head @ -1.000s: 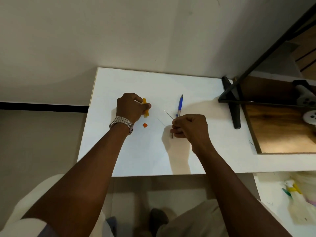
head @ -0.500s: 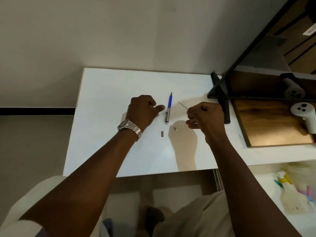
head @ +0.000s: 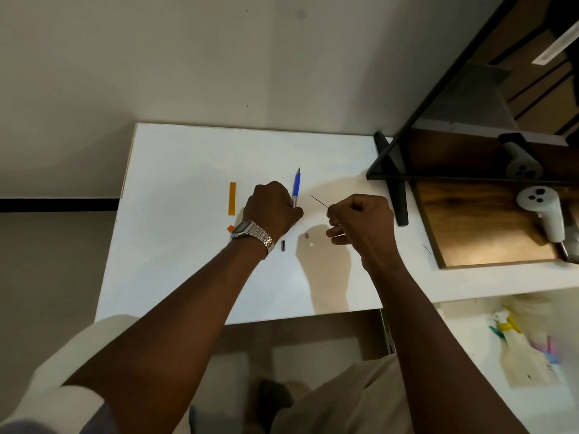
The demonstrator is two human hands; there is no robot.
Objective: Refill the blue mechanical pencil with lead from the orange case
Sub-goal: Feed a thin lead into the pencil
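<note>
Pencil (head: 296, 184) first: the blue one lies on the white worktop (head: 188, 261) with its point aimed away from me, and its near end sits right at the fingertips of my left hand (head: 270, 208). That hand is curled low over the worktop, thumb and forefinger closing at the metal end of the barrel; I cannot tell whether they are pinched on it or only touching it.

My right hand (head: 360, 222) is raised just to the right of the pencil, fist loosely curled, thumb and forefinger pressed together on a thin stick of lead (head: 319, 202) that juts out toward the pencil. A second pale sliver shows under the same fingers, too fine for me to name.

Left of my left hand lies the orange case (head: 232, 198), flat and let go, with a small orange bit (head: 231, 228), probably its lid, by the watch (head: 247, 230). Between my two hands, nearer me, sit a short dark cap (head: 283, 245) and a tiny pale piece (head: 311, 244), which I take for the pencil's end cap and eraser.

So I judge the lead is out and the pencil opened; the step in hand is picking up the barrel. Next I need to lift and steady it with my left hand, open end facing my right, then thread the lead in gently, since a stick this thin should snap under any sideways push.
</note>
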